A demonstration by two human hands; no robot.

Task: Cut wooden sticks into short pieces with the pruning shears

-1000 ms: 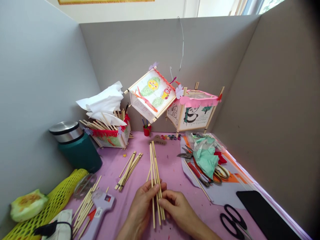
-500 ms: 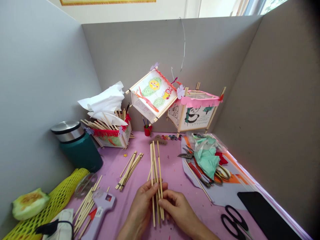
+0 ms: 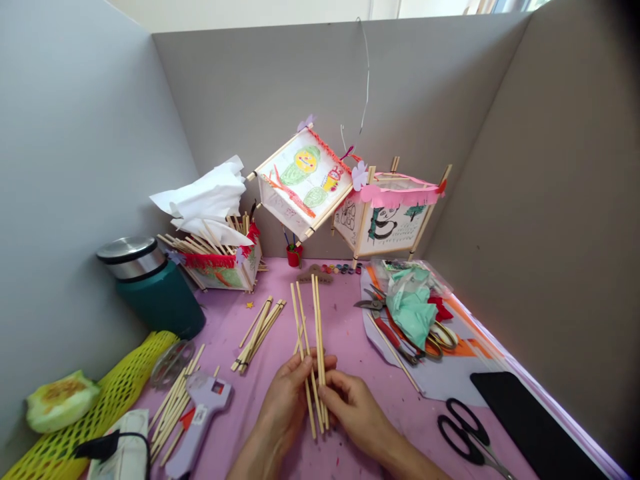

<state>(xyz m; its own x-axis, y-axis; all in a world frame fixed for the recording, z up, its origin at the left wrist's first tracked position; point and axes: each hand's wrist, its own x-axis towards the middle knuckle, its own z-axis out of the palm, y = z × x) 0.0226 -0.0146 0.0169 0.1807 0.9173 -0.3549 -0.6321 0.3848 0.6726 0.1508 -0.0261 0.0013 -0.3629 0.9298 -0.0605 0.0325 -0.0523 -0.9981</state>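
Several thin wooden sticks (image 3: pixel 320 347) stand out lengthwise between my two hands, low in the middle of the view. My left hand (image 3: pixel 290 390) is closed on the left sticks, its thumb lying across them. Fingers and thumb of my right hand (image 3: pixel 350 403) pinch the right-hand sticks near their lower part. The sticks form two groups, with a narrow gap between them at the top. Beyond my left hand lie bundles of sticks (image 3: pixel 260 337) tied with dark bands. A lilac glue gun (image 3: pixel 203 413) rests to the left, beside loose sticks (image 3: pixel 175 407).
Black-handled scissors (image 3: pixel 467 433) and a black flat object (image 3: pixel 530 420) lie at right. Behind them are red-handled pruners (image 3: pixel 393 337) and crumpled green material (image 3: pixel 411 303). A teal bottle (image 3: pixel 160 293), a stick-filled box (image 3: pixel 220 273) and paper lanterns (image 3: pixel 395 223) stand or hang farther back.
The sticks between my hands have parted into two groups, the left ones now leaning left at the top. The whole view has tilted slightly downward.
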